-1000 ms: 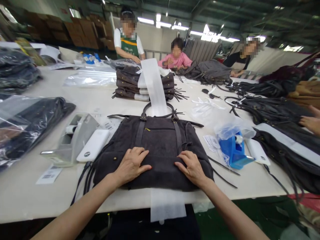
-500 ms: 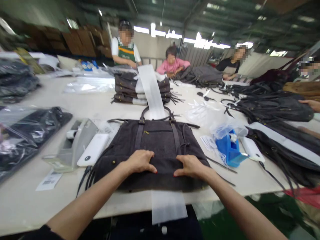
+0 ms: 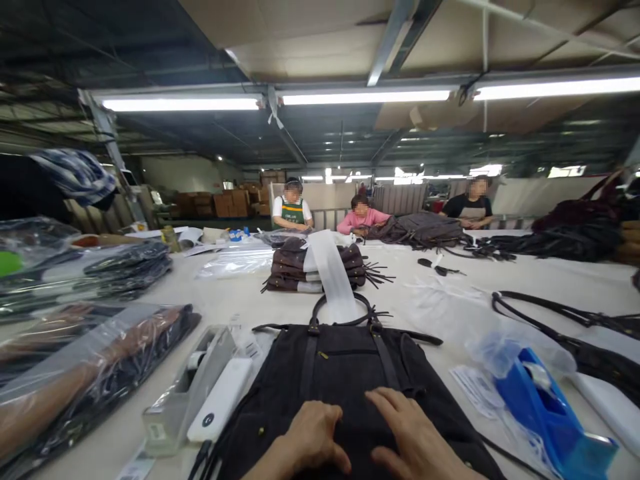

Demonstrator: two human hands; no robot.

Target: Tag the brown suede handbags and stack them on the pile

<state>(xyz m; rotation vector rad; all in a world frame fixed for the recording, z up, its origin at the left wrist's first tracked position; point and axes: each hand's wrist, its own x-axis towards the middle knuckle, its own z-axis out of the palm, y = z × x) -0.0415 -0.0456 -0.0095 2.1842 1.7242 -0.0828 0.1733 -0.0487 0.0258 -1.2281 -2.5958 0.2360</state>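
Note:
A dark canvas handbag (image 3: pixel 345 380) lies flat in front of me, its two handles pointing away and a zip pocket across its front. My left hand (image 3: pixel 314 437) is over the lower left of the bag, fingers bent forward and thumb apart. Over the lower right is my right hand (image 3: pixel 413 437), fingers spread and nothing in them. Whether the palms touch the cloth cannot be made out. A white paper strip (image 3: pixel 333 277) runs from the handles up against a stack of folded brown bags (image 3: pixel 287 267). The bag's near edge is out of view.
Left of the bag stand a grey tape dispenser (image 3: pixel 187 387) and a white power bank (image 3: pixel 220 400); bagged goods (image 3: pixel 100 373) lie beyond. A blue tape dispenser (image 3: pixel 545 407) and clear plastic (image 3: pixel 440 300) lie right. Co-workers sit across the table (image 3: pixel 215 293).
My view has tilted upward, so the bag and hands appear lower. The right hand's fingers are more spread, and both hands sit closer together over the bag.

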